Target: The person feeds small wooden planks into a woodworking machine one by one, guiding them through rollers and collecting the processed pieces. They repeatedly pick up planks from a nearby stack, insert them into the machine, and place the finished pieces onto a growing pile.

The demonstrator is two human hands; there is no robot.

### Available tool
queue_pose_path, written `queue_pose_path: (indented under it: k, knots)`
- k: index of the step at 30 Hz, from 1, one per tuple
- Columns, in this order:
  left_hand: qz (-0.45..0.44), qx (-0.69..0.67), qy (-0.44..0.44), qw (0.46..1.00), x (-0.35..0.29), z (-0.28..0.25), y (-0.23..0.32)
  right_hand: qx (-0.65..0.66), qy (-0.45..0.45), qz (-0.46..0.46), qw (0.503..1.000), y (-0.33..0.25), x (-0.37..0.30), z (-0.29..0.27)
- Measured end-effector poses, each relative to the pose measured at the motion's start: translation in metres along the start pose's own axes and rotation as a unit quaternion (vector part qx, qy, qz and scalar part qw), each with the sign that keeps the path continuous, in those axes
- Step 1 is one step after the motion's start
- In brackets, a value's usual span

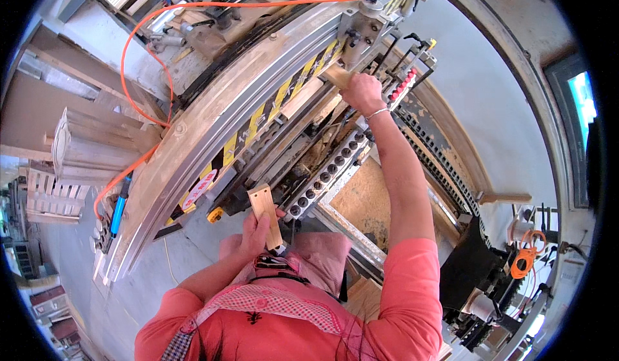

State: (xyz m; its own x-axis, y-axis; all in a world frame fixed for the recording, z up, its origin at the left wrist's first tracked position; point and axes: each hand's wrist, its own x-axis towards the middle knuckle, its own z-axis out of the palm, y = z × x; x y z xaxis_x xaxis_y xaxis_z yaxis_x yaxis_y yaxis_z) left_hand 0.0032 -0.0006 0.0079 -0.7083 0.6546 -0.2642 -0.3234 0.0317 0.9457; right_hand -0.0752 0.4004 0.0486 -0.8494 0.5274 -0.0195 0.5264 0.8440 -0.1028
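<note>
Here, the left hand is curled around a wooden block, just beside the near edge of the machine. The right hand seems closed on another piece of wood, near the far right corner, beside a metal cylinder. In my judgement, this piece is best held flat and square, with fingertips kept clear of the cylinder.

Long metal machine bed, pale wooden block lying along it
</note>
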Motion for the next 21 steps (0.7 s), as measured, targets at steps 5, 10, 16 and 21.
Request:
queue_pose_path:
  k: [5, 10, 16, 21]
  knots:
    - [-0.010, 0.017, 0.000, 1.000, -0.002, 0.007, 0.011, -0.005, 0.004, 0.016, 1.000, 0.004, 0.003, 0.004]
    - [-0.025, 0.029, 0.018, 0.999, -0.005, 0.004, 0.002, -0.003, -0.026, 0.015, 1.000, -0.009, -0.005, -0.013]
    - [0.082, 0.025, 0.057, 0.995, -0.043, -0.016, 0.014, -0.057, 0.000, -0.009, 0.998, -0.008, -0.003, -0.002]
    - [-0.020, -0.031, 0.186, 0.982, -0.107, -0.064, 0.048, -0.108, 0.028, -0.024, 0.993, -0.021, -0.005, -0.003]
